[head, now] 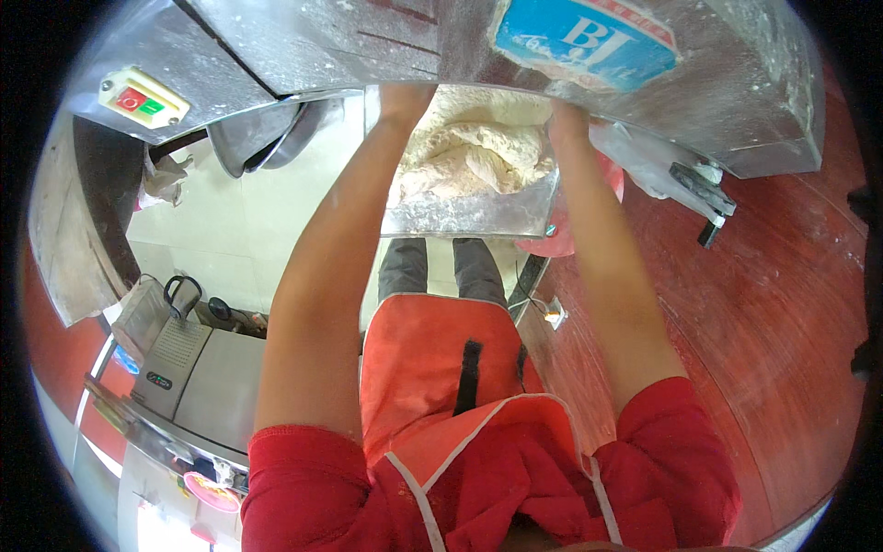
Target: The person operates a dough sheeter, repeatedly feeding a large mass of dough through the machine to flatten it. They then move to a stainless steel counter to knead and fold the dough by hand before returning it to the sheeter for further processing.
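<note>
Both of my hands are out of view behind the lower edge of a flour-dusted metal machine housing. My left forearm reaches up along the left side of a metal tray. Along the tray's right side runs my right forearm. A large, lumpy mass of pale dough lies in the tray between my wrists, its far part hidden by the housing. What my fingers hold or touch cannot be seen.
A red and green switch sits on the housing at left. Metal bowls are below it. At lower left stands a metal appliance near black-handled scissors. A plastic bag lies on the red wooden surface at right.
</note>
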Demonstrator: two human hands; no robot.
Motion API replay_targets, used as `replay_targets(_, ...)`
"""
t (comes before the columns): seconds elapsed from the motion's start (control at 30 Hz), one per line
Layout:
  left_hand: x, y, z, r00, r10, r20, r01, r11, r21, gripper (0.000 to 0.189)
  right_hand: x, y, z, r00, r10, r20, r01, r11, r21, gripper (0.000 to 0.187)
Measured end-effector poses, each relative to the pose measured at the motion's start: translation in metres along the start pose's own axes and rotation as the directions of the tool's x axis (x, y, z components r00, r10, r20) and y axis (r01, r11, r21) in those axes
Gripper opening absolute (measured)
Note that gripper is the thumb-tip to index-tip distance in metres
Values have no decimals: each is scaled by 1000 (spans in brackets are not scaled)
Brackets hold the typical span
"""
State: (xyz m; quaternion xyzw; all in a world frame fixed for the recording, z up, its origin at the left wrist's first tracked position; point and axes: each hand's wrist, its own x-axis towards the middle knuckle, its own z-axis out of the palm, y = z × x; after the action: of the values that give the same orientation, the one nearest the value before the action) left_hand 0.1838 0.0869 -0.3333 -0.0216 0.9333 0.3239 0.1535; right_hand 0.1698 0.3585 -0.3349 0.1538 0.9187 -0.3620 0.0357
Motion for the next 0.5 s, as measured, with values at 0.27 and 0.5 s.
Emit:
replay_targets(0.27,-5,31,-14,982,-138,128,182,869,-461,53,-30,-57,4,999,27,34,-41,803,594,52)
replay_targets(0.5,-182,2,-69,842,-379,385,540,600,-590,46,-174,-12,-98,772,-6,636,-232,928,291,49)
